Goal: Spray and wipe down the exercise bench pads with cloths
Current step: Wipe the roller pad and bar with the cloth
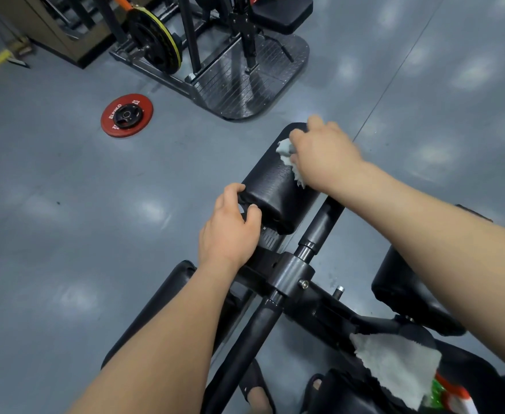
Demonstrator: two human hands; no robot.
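Atop the black roller pad (pixel 270 182), your right hand (pixel 324 147) presses a crumpled grey cloth (pixel 285 149), fingers curled around it. Your left hand (pixel 230 225) grips the pad's near end, fingers wrapped. A second cloth (pixel 397 369) lies on the seat pad (pixel 466 366), lower right.

A red weight plate (pixel 108 124) lies flat on the glossy grey floor (pixel 51 189), with a smaller black plate (pixel 127 115) on its centre. Beyond stands a plate-loaded machine (pixel 191 40) (yellow-rimmed plate (pixel 152 40) mounted upright) with a ribbed footplate (pixel 245 85). Behind it is perhaps a wooden cabinet (pixel 66 34).
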